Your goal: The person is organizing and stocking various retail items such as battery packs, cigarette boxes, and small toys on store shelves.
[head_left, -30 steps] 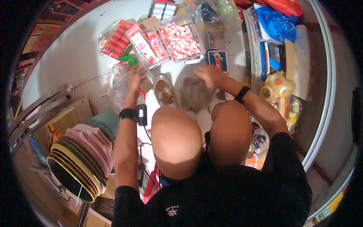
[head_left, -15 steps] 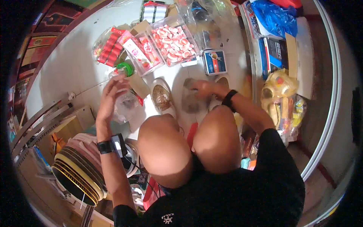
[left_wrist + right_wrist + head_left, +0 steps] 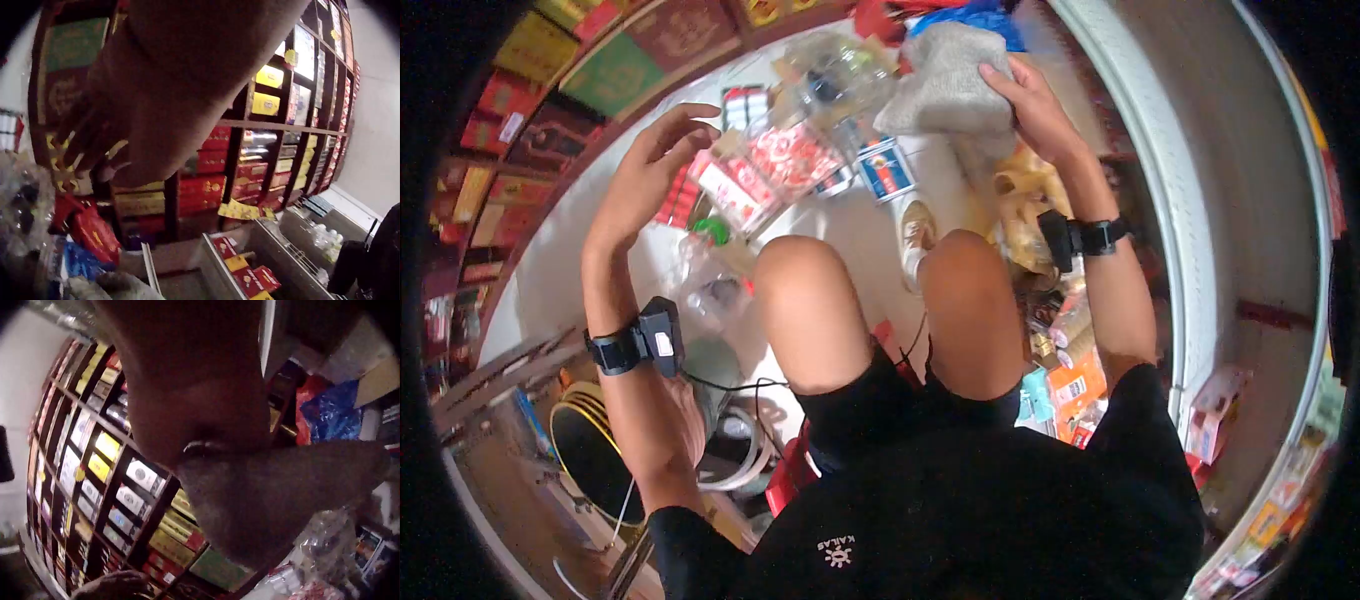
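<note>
Grey cloth (image 3: 945, 80) inside right grip (image 3: 1032, 108)

White floor (image 3: 855, 235), frame centre, carries a clear box of red-white packets (image 3: 800, 155), a blue box (image 3: 887, 170) and a shoe (image 3: 917, 232).

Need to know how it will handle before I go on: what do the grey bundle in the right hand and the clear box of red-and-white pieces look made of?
The grey bundle: soft, matt fabric, perhaps knit or felt; it sags and folds in the right hand. The clear box: likely stiff, glossy transparent plastic; contents show through, edges look straight.
</note>
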The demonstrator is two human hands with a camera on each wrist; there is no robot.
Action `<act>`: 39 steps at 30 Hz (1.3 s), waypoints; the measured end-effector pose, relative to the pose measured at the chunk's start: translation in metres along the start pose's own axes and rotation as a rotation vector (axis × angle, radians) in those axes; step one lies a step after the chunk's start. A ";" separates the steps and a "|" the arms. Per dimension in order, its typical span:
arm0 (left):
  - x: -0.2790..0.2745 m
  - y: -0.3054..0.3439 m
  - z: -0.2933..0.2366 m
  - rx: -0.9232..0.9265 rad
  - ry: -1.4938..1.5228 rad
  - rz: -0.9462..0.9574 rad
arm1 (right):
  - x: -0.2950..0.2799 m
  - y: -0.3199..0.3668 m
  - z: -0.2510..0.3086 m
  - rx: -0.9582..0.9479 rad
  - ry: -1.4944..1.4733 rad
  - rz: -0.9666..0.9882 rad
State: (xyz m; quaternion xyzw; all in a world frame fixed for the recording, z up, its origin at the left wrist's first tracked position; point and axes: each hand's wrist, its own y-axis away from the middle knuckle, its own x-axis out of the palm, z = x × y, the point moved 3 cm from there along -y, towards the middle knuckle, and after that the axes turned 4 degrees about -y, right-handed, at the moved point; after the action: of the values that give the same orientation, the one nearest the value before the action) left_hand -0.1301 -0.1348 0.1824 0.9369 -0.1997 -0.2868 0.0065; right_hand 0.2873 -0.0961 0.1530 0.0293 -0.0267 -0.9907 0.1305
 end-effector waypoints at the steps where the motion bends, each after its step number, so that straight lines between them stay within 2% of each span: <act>1: 0.012 -0.003 -0.032 0.021 0.012 0.005 | -0.011 0.013 0.012 -0.023 0.017 -0.027; 3: 0.033 -0.008 -0.079 0.119 0.008 0.074 | -0.024 0.040 0.038 -0.027 -0.233 -0.149; 4: 0.044 -0.015 -0.087 0.265 0.000 0.087 | -0.030 0.056 0.051 -0.045 -0.306 -0.185; 5: 0.056 -0.020 -0.101 0.290 -0.040 0.087 | -0.039 0.068 0.062 -0.074 -0.294 -0.206; 8: 0.102 -0.025 -0.147 0.343 -0.127 0.123 | -0.060 0.114 0.085 -0.077 -0.527 -0.301; 9: 0.121 -0.021 -0.163 0.328 -0.082 0.146 | -0.064 0.128 0.094 -0.106 -0.515 -0.322; 12: 0.189 -0.018 -0.199 0.343 -0.103 0.142 | -0.058 0.174 0.121 -0.179 -0.651 -0.397; 14: 0.230 -0.005 -0.240 0.627 -0.372 -0.189 | -0.065 0.192 0.122 -0.238 -0.657 -0.500; 15: 0.253 0.000 -0.260 0.676 -0.364 -0.165 | -0.075 0.203 0.121 -0.265 -0.673 -0.560; 17: 0.289 0.020 -0.297 0.837 -0.327 -0.357 | -0.076 0.235 0.132 -0.299 -0.709 -0.641; 18: 0.310 0.020 -0.307 0.865 -0.319 -0.333 | -0.076 0.250 0.135 -0.303 -0.761 -0.672; 20: 0.349 0.011 -0.313 0.804 -0.007 -0.291 | -0.090 0.277 0.135 -0.322 -0.838 -0.750; 21: 0.365 0.004 -0.317 0.817 -0.003 -0.273 | -0.096 0.289 0.135 -0.325 -0.908 -0.795; 23: 0.387 -0.003 -0.334 0.723 0.212 0.005 | -0.104 0.316 0.146 -0.340 -0.900 -0.863; 24: 0.396 0.003 -0.346 0.661 0.456 0.224 | -0.114 0.330 0.150 -0.394 -0.836 -0.878; 25: 0.407 0.003 -0.353 0.665 0.459 0.236 | -0.121 0.343 0.156 -0.446 -0.770 -0.891; 26: 0.422 -0.003 -0.360 0.578 0.610 0.393 | -0.125 0.357 0.170 -0.364 -0.629 -1.036; 27: 0.434 -0.008 -0.366 0.484 0.759 0.550 | -0.143 0.364 0.168 -0.363 -0.628 -1.047; 29: 0.451 -0.021 -0.370 0.450 0.711 0.580 | -0.201 0.373 0.151 -0.065 -0.171 -1.245; 31: 0.462 -0.035 -0.365 0.683 0.279 0.189 | -0.241 0.383 0.121 0.248 0.577 -1.210; 32: 0.458 -0.029 -0.369 0.821 0.106 -0.037 | -0.244 0.386 0.122 0.580 0.858 -1.021; 33: 0.458 -0.026 -0.371 0.824 0.113 -0.030 | -0.262 0.388 0.095 0.555 0.970 -0.947; 35: 0.462 -0.017 -0.379 1.114 -0.130 -0.129 | -0.271 0.393 0.063 0.709 0.966 -0.751; 36: 0.476 -0.018 -0.382 1.150 -0.231 -0.002 | -0.269 0.397 0.052 0.757 1.015 -0.794; 37: 0.490 -0.019 -0.380 1.147 -0.221 0.010 | -0.260 0.397 0.044 0.809 1.061 -0.833; 39: 0.522 -0.019 -0.376 1.208 -0.473 0.057 | -0.264 0.393 0.035 0.826 1.038 -0.849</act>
State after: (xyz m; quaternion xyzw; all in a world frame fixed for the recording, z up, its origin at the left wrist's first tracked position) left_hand 0.4747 -0.3530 0.2144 0.6816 -0.3466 -0.3221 -0.5581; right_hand 0.6408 -0.4053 0.2250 0.5419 -0.3149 -0.7254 -0.2845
